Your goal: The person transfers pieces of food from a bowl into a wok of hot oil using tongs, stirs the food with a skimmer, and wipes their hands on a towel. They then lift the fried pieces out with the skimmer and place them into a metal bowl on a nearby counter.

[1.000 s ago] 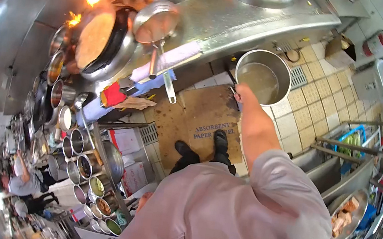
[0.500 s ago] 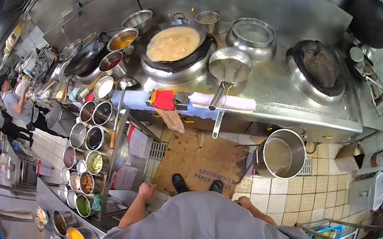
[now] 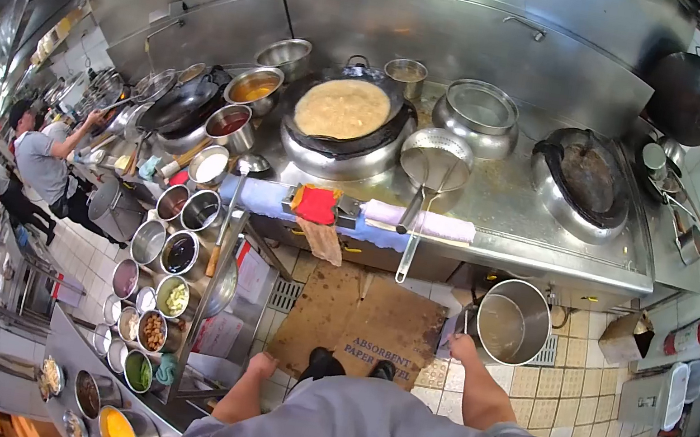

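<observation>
The deep metal pot (image 3: 522, 291) stands on the floor, to the right of the cardboard, as it did half a second ago. What has changed is the right hand (image 3: 465, 349): then it hung low by the body, now I see it up at the pot's left side. From here I can't tell whether its fingers are clamped on anything. The left hand (image 3: 261, 365) is loosely curled at the cardboard's left edge; I can't make out whether its fingers meet. The flames I had by the wok a second ago have gone.

The pot is round and straight-sided, with cloudy, pale brown liquid (image 3: 503, 323) inside. The cardboard (image 3: 394, 317) is flat, stained and printed with blue lettering. Around it run cream floor tiles (image 3: 528, 393), some of them bumpy.

Ahead is a steel counter (image 3: 498, 210) with a blackened wok (image 3: 352, 146) full of something pale and frothy, a perforated strainer (image 3: 436, 154) and a folded lilac towel (image 3: 445, 225) along its edge. Behind rises a shiny metal wall (image 3: 452, 38).
</observation>
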Tool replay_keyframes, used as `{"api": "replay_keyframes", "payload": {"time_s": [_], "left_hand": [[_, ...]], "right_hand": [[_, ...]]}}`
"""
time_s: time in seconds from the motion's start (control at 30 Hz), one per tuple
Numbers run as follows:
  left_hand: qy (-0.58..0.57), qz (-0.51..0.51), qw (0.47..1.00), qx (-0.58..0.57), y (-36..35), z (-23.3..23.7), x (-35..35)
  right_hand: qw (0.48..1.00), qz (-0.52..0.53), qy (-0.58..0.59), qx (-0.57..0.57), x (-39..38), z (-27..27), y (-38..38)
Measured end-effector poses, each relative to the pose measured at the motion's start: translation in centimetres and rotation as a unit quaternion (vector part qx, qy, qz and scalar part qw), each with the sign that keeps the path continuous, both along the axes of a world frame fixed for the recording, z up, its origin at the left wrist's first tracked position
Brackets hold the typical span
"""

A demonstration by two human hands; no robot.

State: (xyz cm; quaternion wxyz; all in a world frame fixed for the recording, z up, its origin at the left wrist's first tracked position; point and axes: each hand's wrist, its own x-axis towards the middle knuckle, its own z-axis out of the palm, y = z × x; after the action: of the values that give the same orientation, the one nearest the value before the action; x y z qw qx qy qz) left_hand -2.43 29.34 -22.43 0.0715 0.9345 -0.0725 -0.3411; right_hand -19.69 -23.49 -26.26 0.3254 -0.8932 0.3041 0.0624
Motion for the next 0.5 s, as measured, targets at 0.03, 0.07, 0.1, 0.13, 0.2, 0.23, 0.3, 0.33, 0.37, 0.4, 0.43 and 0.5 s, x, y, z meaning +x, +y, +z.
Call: {"api": "replay_keyframes", "payload": {"time_s": [0.03,0.07,0.1,0.13,0.2,0.23,0.3,0.33,0.37,0.4,0.43,0.5], "left_hand": [[0.001,0.003,1.000,0.002,0.2,-0.1,-0.1],[-0.002,-0.023,1.000,0.006,0.1,-0.1,0.0],[-0.007,-0.050,0.999,0.009,-0.1,-0.2,0.6],[-0.012,-0.050,0.999,0.007,0.0,-0.3,1.2],[0.010,0.026,0.999,-0.024,0.3,-0.3,1.5],[0.012,0.024,0.999,-0.026,0.3,-0.3,2.0],[0.015,0.035,0.999,0.005,0.3,-0.1,3.3],[0.017,0.032,0.999,0.004,0.7,-0.6,4.0],[-0.024,0.018,0.999,-0.015,1.1,-0.9,4.8],[-0.067,0.004,0.997,-0.034,1.6,-1.4,5.8],[-0.068,0.001,0.997,-0.034,2.0,-1.0,6.5],[-0.094,0.052,0.993,-0.042,3.0,-0.8,7.7]], "right_hand": [[1.000,0.003,0.001,0.002,-0.3,-0.2,0.8],[0.999,-0.022,0.012,0.039,-0.6,0.4,1.8],[0.996,-0.047,0.020,0.073,-0.3,0.2,2.2],[0.994,-0.056,0.022,0.087,-0.3,-0.7,3.1],[1.000,-0.025,0.001,0.019,-1.4,-3.3,5.6],[0.999,0.007,-0.014,-0.047,-2.1,-3.9,6.6],[0.997,-0.018,0.056,0.056,-3.7,-2.7,9.1],[0.979,-0.042,0.120,0.159,-4.1,-1.9,10.4],[0.979,-0.046,0.121,0.160,-5.1,-2.4,11.3],[0.985,0.079,0.104,0.112,-6.6,-3.5,11.7],[0.974,0.202,0.085,0.063,-7.7,-4.4,12.2],[0.971,0.197,0.137,0.012,-8.8,-5.5,13.8]]}}
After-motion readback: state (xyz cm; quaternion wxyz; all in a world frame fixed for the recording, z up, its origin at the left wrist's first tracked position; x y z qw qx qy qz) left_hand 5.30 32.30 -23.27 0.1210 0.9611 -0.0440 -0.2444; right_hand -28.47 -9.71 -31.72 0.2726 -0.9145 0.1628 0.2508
